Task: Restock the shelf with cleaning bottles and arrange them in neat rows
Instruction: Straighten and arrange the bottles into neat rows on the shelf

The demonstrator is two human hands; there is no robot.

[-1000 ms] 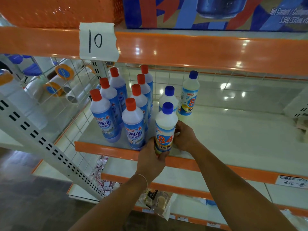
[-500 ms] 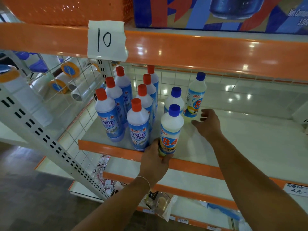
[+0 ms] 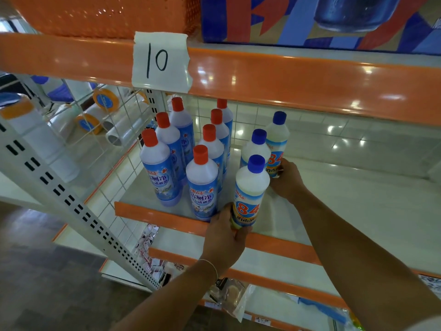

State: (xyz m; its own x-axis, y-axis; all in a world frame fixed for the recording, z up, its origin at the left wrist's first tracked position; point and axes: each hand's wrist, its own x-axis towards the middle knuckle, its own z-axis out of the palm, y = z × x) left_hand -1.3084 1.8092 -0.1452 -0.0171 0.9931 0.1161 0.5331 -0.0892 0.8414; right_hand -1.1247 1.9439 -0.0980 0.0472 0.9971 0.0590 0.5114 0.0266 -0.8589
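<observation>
On the white shelf [image 3: 346, 211] with an orange front lip stand two rows of red-capped blue-label bottles [image 3: 164, 168] at the left. Right of them is a row of three blue-capped "84" bottles. My left hand [image 3: 224, 237] grips the base of the front blue-capped bottle [image 3: 249, 192] at the shelf's edge. My right hand [image 3: 287, 180] reaches past it and holds the lower part of the rear blue-capped bottle [image 3: 276, 139]. The middle blue-capped bottle [image 3: 255, 149] stands between them, untouched.
An orange shelf lip with a paper tag marked "10" [image 3: 161, 60] hangs just above the bottles. A wire grid panel [image 3: 114, 120] and a perforated white upright [image 3: 55, 185] close the left side. Tape rolls [image 3: 105, 99] lie beyond the grid. Lower shelves hold small packets [image 3: 229, 295].
My right hand has moved from the open shelf surface onto the rear blue-capped bottle and closed on it. My left hand stays on the front bottle. The camera has come closer.
</observation>
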